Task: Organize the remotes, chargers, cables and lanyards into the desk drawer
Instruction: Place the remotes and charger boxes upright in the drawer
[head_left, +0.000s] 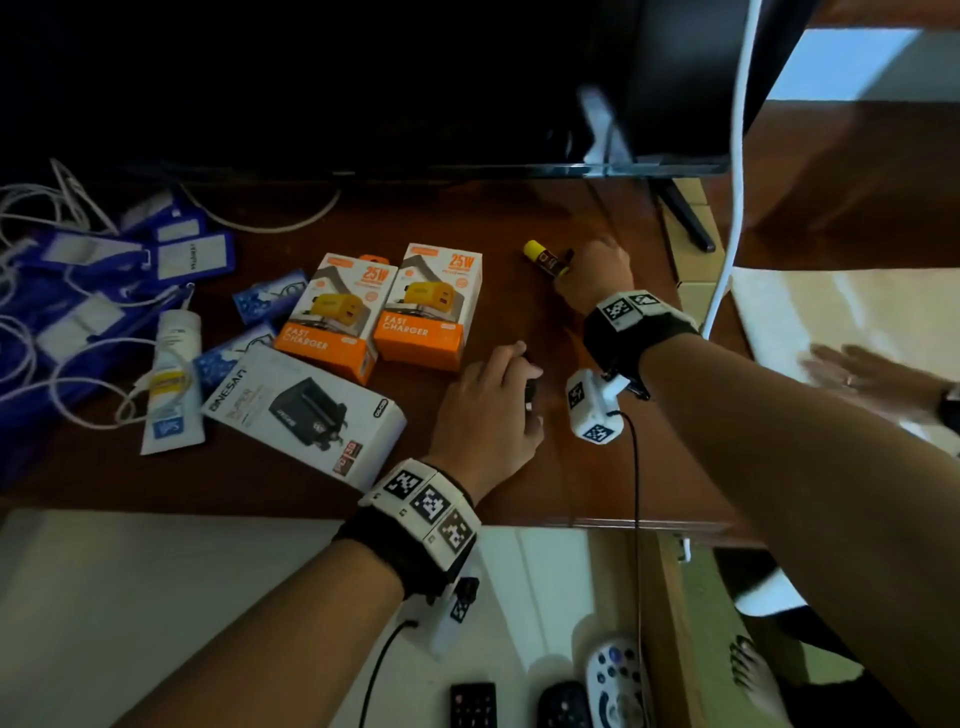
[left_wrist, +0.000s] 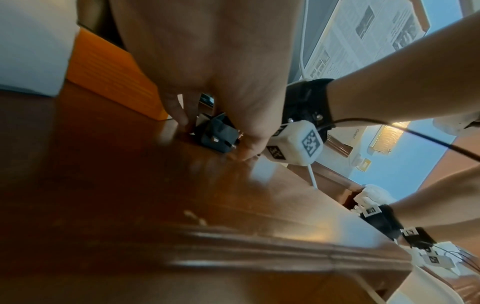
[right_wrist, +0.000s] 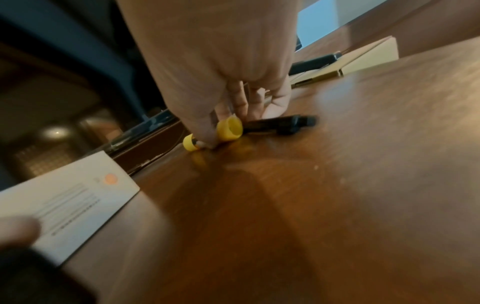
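Observation:
On the brown desk (head_left: 519, 467) my left hand (head_left: 530, 397) grips a small black charger plug (head_left: 531, 391). In the left wrist view the fingers and thumb of that hand (left_wrist: 214, 136) curl round the plug (left_wrist: 221, 134), which rests on the wood. Farther back, my right hand (head_left: 563, 266) pinches a small yellow-capped tube (head_left: 543, 257) lying on the desk. Up close, that hand's (right_wrist: 221, 127) thumb and fingers close on the yellow cap (right_wrist: 230, 128), and a black piece (right_wrist: 283, 123) lies just beyond. The open drawer (head_left: 260, 597) below holds three remotes (head_left: 615, 675).
Two orange fast-charger boxes (head_left: 426, 306) and a white charger box (head_left: 306, 410) lie left of my hands. Blue lanyards (head_left: 104, 270), white cables (head_left: 31, 208) and a white cream tube (head_left: 174, 384) crowd the far left. A TV (head_left: 363, 78) stands behind. Another person's hand (head_left: 872, 374) is at the right.

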